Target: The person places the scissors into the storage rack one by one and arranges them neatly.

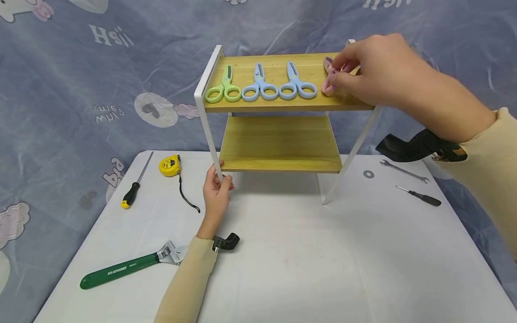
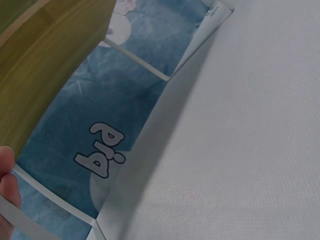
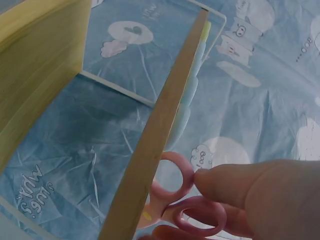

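Note:
My right hand (image 1: 377, 72) pinches pink scissors (image 1: 327, 86) at the right end of the upper shelf board (image 1: 274, 61). In the right wrist view, thumb and fingers are at the handle loops of the pink scissors (image 3: 218, 220), beside the board's edge. Green scissors (image 1: 224, 87) and two blue scissors, one in the middle (image 1: 259, 86) and one further right (image 1: 297, 85), lie in a row on that board with their blades pointing back. Low on the left, my left hand (image 1: 216, 195) grips the white frame (image 1: 208, 130) near the lower board (image 1: 280, 141).
Left of the rack lie a screwdriver (image 1: 131, 194), a yellow tape measure (image 1: 170, 166) and a green-handled adjustable wrench (image 1: 121, 270). To its right are a washer (image 1: 368, 174), a spanner (image 1: 404, 171) and a small screwdriver (image 1: 424, 197). A patterned cloth (image 1: 161, 54) hangs behind the white table (image 1: 323, 269).

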Available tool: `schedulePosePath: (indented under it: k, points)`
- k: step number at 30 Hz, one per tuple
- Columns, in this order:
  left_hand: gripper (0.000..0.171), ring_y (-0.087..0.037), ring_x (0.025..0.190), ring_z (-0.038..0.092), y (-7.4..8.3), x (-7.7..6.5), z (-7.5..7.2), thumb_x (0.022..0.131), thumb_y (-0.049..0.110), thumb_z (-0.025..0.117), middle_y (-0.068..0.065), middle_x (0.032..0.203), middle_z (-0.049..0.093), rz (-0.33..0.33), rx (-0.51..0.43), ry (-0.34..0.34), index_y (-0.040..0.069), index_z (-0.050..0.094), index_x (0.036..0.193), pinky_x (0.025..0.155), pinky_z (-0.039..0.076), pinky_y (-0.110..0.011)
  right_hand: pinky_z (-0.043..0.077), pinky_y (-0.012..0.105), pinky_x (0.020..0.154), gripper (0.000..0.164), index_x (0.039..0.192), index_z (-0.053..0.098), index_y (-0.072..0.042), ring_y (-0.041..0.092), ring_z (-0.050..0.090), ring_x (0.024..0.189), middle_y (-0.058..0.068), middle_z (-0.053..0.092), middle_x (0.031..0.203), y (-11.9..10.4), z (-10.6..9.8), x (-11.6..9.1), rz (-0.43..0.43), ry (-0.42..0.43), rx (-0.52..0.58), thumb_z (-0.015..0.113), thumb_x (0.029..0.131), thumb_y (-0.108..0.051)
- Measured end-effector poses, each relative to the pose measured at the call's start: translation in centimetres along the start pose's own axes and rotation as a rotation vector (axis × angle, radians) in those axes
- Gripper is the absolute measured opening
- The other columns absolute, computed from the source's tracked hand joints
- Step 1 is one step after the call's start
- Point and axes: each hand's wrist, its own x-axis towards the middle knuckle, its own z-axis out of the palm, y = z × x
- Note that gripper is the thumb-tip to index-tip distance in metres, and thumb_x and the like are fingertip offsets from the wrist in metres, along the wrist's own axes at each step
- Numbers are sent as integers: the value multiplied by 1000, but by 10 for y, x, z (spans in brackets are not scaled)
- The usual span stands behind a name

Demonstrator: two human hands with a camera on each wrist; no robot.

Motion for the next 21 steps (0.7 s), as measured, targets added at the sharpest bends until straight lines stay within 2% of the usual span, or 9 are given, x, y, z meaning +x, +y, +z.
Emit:
schedulePosePath:
  k: [3,7,10,12,14,17,21]
  points:
    - [44,-2,63,60,0,0,0,98,-6,53,-11,73,57,5,4,-2,-2,53,141,63,57,-15,38,38,65,43,128,68,-4,36,54,89,22,71,117,-1,0,-4,-4,13,-38,52,103,-35]
    - [44,-3,63,60,1,0,-2,97,-7,53,-3,73,56,11,8,1,-1,53,141,63,58,-15,37,39,64,46,131,67,-5,39,52,85,25,69,120,1,1,-8,7,23,-71,46,104,-36]
    - [44,-2,63,60,0,0,-2,97,-7,53,3,73,56,20,0,0,-2,53,141,62,57,-15,36,40,63,47,130,67,-6,39,52,82,24,71,117,4,5,-12,10,62,-80,47,104,-39]
    - [44,-2,63,60,-1,1,-2,97,-7,53,5,73,55,24,0,0,-2,53,141,62,57,-15,38,45,65,45,127,69,-6,39,53,79,24,74,109,5,9,-15,10,109,-79,49,104,-38]
    - [44,-2,62,60,-2,1,-2,97,-7,53,6,73,55,23,-4,1,-2,53,141,62,57,-15,41,52,70,42,123,72,-6,41,55,77,23,75,96,6,15,-18,-5,169,-73,52,103,-37]
    - [45,-2,62,60,-3,0,-2,96,-8,52,4,73,55,24,-6,-1,-2,53,141,62,57,-15,41,64,86,37,118,75,-5,48,58,84,25,74,86,7,24,-22,-30,250,-55,56,101,-32]
    - [45,-2,62,60,-2,-1,-1,96,-9,52,0,72,55,18,-13,-2,-2,53,141,62,57,-15,36,68,103,34,114,77,-3,52,59,98,27,73,90,8,34,-26,-50,311,-39,58,100,-27]
